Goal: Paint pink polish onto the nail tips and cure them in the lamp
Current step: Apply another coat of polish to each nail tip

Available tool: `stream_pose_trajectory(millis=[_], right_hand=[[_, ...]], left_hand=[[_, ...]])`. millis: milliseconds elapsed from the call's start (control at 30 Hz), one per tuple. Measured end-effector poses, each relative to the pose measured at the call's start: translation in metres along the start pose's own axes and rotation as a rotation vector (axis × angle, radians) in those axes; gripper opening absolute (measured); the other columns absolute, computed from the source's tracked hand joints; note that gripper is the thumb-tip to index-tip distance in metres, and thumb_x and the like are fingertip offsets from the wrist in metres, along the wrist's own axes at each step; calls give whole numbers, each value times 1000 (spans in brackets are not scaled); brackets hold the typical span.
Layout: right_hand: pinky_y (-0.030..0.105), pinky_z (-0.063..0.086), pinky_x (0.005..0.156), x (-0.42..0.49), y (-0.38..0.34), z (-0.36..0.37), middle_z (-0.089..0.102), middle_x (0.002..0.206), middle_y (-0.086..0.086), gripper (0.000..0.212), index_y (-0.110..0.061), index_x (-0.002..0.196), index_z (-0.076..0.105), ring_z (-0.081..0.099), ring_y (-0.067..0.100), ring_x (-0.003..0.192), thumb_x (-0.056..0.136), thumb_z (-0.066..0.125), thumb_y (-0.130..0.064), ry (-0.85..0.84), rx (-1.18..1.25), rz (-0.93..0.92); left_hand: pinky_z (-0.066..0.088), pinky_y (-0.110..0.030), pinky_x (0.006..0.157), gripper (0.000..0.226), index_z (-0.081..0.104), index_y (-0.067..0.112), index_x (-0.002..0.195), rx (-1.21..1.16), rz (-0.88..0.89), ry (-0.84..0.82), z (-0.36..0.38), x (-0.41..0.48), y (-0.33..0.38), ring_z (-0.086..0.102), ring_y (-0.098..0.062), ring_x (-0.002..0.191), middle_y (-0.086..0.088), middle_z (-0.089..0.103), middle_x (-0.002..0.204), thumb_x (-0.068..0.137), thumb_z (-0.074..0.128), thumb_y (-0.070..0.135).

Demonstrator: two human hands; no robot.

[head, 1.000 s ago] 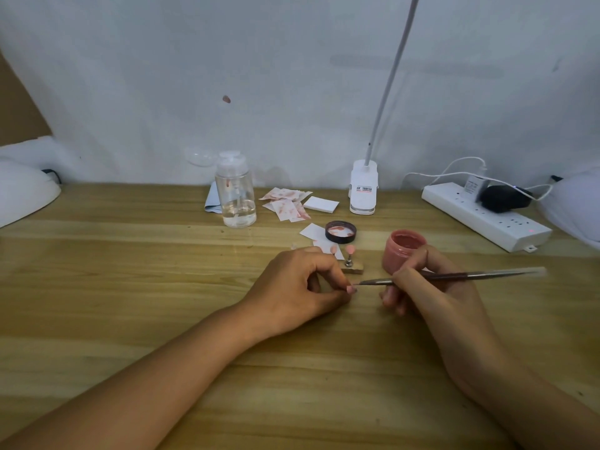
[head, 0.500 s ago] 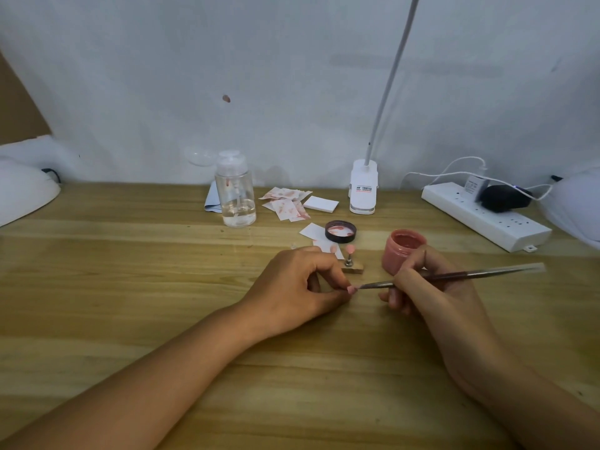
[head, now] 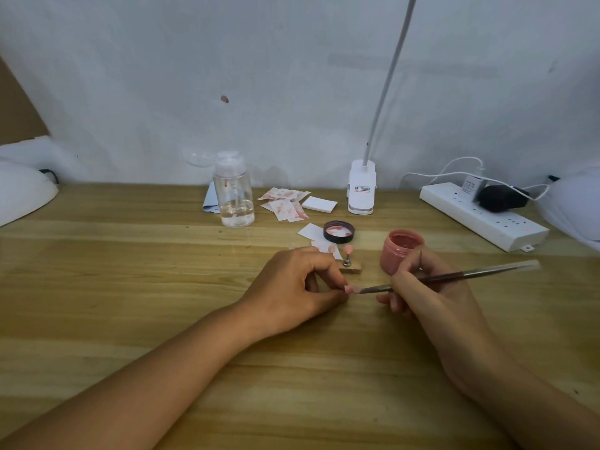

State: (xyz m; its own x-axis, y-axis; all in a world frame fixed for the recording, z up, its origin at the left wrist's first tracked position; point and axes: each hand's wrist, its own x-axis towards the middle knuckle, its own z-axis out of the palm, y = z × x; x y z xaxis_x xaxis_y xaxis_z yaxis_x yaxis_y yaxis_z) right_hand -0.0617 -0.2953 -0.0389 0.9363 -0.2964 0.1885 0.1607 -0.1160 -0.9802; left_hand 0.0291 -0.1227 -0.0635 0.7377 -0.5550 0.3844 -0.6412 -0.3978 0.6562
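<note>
My left hand [head: 293,289] rests on the wooden table and pinches a small pink nail tip [head: 350,289] between thumb and forefinger. My right hand [head: 422,287] holds a thin brush [head: 454,277] like a pen, its bristle end touching the nail tip. An open jar of pink polish [head: 400,251] stands just behind my right hand. Its black lid [head: 338,231] lies upside down to the left. A painted pink nail tip [head: 348,249] stands on a small holder [head: 350,267] behind my left hand. White curing lamps sit at the far left [head: 22,193] and far right [head: 574,206] edges.
A clear pump bottle [head: 233,198] stands at the back, beside stained paper wipes [head: 285,204] and a white pad [head: 319,204]. A clip desk lamp base [head: 361,188] stands at the wall. A white power strip [head: 480,216] with a black plug lies back right.
The brush tip has moved left onto the nail tip in my left hand and strokes it. My left hand has stayed in place.
</note>
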Motion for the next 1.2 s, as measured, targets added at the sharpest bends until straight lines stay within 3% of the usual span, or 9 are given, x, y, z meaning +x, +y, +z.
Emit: stream_pose_trajectory(millis=[133, 300, 567, 767, 933, 1100, 1200], right_hand=[[29, 52, 66, 0, 0, -1, 53, 52, 6, 12, 9, 77, 45, 58, 21, 62, 86, 52, 7, 27, 31, -29], [17, 44, 49, -1, 0, 0, 59, 54, 6, 13, 7, 76, 47, 56, 18, 58, 86, 54, 5, -29, 12, -30], [17, 43, 49, -2, 0, 0, 60, 55, 6, 12, 7, 77, 48, 55, 13, 55, 86, 56, 3, -48, 5, -16], [18, 43, 49, -2, -2, 1, 60, 54, 6, 12, 11, 82, 46, 55, 18, 57, 86, 55, 5, -59, 17, -13], [17, 44, 48, -2, -1, 1, 61, 55, 6, 11, 10, 80, 47, 56, 13, 54, 86, 55, 5, -68, -1, -28], [18, 42, 49, -1, 0, 0, 57, 52, 6, 17, -1, 72, 48, 55, 23, 61, 88, 51, 6, 7, 49, -34], [17, 43, 48, -2, 0, 1, 59, 54, 5, 13, 4, 75, 48, 56, 17, 58, 87, 54, 3, -45, 16, -14]], left_hand=[[37, -17, 55, 14, 68, 30, 72, 58, 58, 27, 1, -2, 2, 54, -4, 56, 16, 57, 74, 79, 80, 31], [37, -21, 56, 14, 66, 31, 75, 112, 110, 36, 1, -4, 5, 53, -4, 58, 20, 52, 74, 80, 79, 31], [35, -19, 56, 17, 65, 30, 73, 128, 111, 33, 1, -4, 6, 53, -3, 58, 18, 52, 74, 79, 80, 26], [33, -18, 56, 20, 65, 34, 74, 134, 106, 30, 0, -5, 7, 54, -4, 57, 18, 52, 74, 77, 81, 22], [33, -18, 56, 17, 65, 33, 75, 137, 106, 31, 0, -4, 6, 54, -3, 58, 19, 52, 74, 77, 80, 25], [32, -14, 55, 17, 63, 31, 72, 144, 125, 55, 0, -5, 7, 53, -2, 58, 22, 51, 73, 80, 78, 32], [33, -18, 56, 16, 65, 30, 73, 152, 122, 38, -1, -5, 7, 53, -2, 59, 20, 51, 73, 79, 79, 29]])
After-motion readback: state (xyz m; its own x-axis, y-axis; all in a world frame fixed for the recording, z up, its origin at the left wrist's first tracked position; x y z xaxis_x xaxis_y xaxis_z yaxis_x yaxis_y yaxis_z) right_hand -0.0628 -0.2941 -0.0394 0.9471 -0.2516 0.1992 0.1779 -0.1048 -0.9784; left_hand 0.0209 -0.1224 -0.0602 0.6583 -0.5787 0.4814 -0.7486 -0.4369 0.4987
